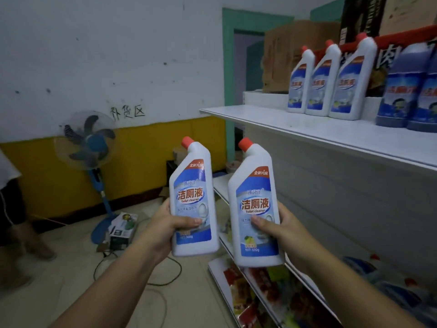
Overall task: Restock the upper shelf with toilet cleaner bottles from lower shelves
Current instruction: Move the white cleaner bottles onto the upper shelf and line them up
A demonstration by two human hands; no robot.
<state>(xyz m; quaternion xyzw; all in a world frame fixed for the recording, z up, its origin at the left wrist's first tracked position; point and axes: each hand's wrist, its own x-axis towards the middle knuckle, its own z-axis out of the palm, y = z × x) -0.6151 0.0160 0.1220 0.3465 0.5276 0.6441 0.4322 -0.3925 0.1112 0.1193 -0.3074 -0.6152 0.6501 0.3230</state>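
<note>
I hold two white toilet cleaner bottles with red caps and blue labels, both upright in front of me. My left hand (169, 224) grips the left bottle (192, 185) around its lower half. My right hand (277, 229) grips the right bottle (255, 192) the same way. Both bottles are below and left of the white upper shelf (307, 129). On that shelf three matching bottles (326, 81) stand in a row, with darker blue bottles (406, 91) to their right.
Lower shelves (272, 287) at the bottom right hold colourful packets. A blue standing fan (89, 147) and a small box (123, 227) are on the floor to the left, with cables. A person's legs (14, 209) are at the left edge. Cardboard boxes (293, 53) sit behind the shelf.
</note>
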